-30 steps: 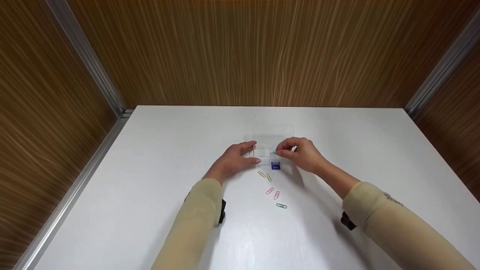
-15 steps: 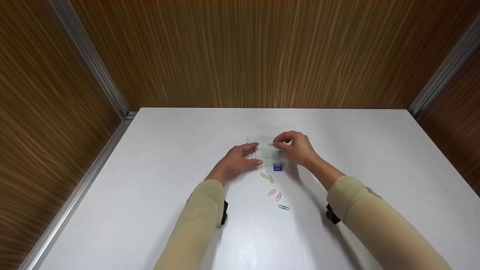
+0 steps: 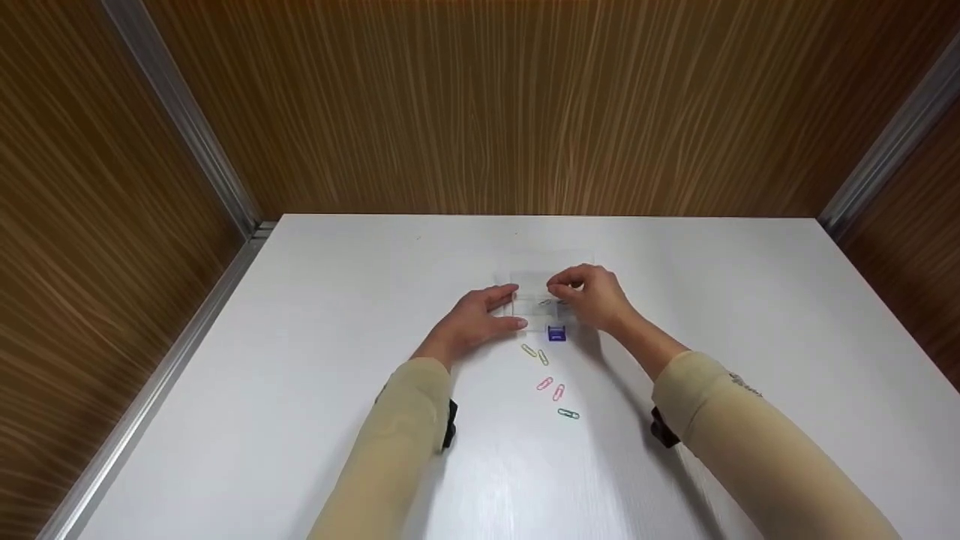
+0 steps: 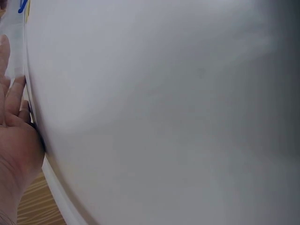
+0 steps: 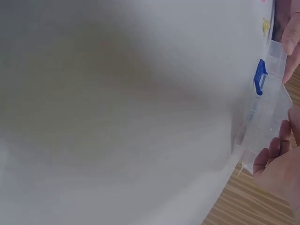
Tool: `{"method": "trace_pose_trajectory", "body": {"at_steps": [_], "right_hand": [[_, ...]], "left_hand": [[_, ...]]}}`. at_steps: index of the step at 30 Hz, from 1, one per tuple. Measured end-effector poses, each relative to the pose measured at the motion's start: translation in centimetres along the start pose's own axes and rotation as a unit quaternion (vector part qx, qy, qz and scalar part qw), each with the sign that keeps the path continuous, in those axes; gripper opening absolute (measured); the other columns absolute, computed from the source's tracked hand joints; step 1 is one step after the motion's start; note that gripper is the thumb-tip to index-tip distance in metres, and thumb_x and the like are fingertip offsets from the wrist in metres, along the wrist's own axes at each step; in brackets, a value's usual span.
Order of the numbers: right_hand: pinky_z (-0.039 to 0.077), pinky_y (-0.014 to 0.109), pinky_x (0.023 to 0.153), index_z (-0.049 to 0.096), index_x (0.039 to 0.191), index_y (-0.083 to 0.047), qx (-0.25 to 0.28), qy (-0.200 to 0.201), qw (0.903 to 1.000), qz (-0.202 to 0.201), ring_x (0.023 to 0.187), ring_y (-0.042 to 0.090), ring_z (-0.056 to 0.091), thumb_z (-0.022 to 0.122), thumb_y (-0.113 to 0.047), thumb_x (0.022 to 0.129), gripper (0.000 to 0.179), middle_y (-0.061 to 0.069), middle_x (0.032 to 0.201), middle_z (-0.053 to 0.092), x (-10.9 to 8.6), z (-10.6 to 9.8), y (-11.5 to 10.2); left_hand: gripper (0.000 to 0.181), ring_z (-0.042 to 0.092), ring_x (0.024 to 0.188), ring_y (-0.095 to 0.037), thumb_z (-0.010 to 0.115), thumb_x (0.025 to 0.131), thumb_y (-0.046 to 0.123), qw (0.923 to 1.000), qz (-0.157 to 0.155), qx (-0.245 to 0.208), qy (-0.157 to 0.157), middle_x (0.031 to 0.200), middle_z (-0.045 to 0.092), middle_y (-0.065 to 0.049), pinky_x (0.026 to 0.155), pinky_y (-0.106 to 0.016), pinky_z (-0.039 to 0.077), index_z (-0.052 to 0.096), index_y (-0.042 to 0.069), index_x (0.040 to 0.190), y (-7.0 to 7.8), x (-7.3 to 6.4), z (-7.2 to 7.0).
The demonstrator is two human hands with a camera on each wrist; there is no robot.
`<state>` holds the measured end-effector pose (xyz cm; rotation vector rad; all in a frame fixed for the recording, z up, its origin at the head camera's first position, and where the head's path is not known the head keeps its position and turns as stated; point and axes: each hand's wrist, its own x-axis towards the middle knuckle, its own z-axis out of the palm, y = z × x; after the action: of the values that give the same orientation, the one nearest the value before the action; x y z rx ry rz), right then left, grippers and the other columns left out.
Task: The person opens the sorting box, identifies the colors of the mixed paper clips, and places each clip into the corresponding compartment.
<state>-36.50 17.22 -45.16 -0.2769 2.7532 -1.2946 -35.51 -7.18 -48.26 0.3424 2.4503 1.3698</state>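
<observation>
A clear plastic box with a blue latch stands on the table, its lid laid back at the far side. My left hand holds the box's left end, thumb at the front corner and fingers at the back. Over the box, my right hand has thumb and index fingertips close together. A small paper clip shows just below those fingertips, apart from them. In the right wrist view the box is partly hidden behind the fingers.
In front of the box lie two yellow paper clips, two pink paper clips and a green paper clip on the white table. Wood-patterned panels close off the back and sides.
My right hand moved from the box's front part to farther back with the pinched paper clip; now the clip shows below the fingertips, let go. My left hand stays on the box.
</observation>
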Motion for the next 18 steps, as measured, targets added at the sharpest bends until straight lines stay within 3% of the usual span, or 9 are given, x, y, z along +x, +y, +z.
{"method": "trace_pose_trajectory", "body": {"at_steps": [7, 18], "right_hand": [[0.051, 0.037, 0.087, 0.078, 0.125, -0.008, 0.019, -0.017, 0.9996, -0.012, 0.105, 0.027, 0.058, 0.069, -0.019, 0.106, 0.024, 0.006, 0.115, 0.073, -0.7, -0.9, -0.2], [0.053, 0.033, 0.084, 0.081, 0.116, -0.01, 0.031, -0.052, 0.993, -0.102, 0.097, 0.023, 0.062, 0.074, -0.013, 0.101, 0.016, 0.003, 0.108, 0.075, -3.4, -2.4, -1.1]], "left_hand": [[0.075, 0.028, 0.158, -0.017, 0.082, 0.095, 0.036, 1.0, 0.003, -0.009, 0.0, 0.16, 0.052, 0.006, 0.128, -0.036, 0.021, 0.048, 0.026, 0.162, -0.1, 0.0, -0.1], [0.075, 0.029, 0.158, -0.017, 0.083, 0.095, 0.035, 0.9999, 0.012, -0.01, 0.004, 0.159, 0.052, 0.006, 0.128, -0.037, 0.021, 0.049, 0.025, 0.161, -0.5, 0.1, -0.5]]}}
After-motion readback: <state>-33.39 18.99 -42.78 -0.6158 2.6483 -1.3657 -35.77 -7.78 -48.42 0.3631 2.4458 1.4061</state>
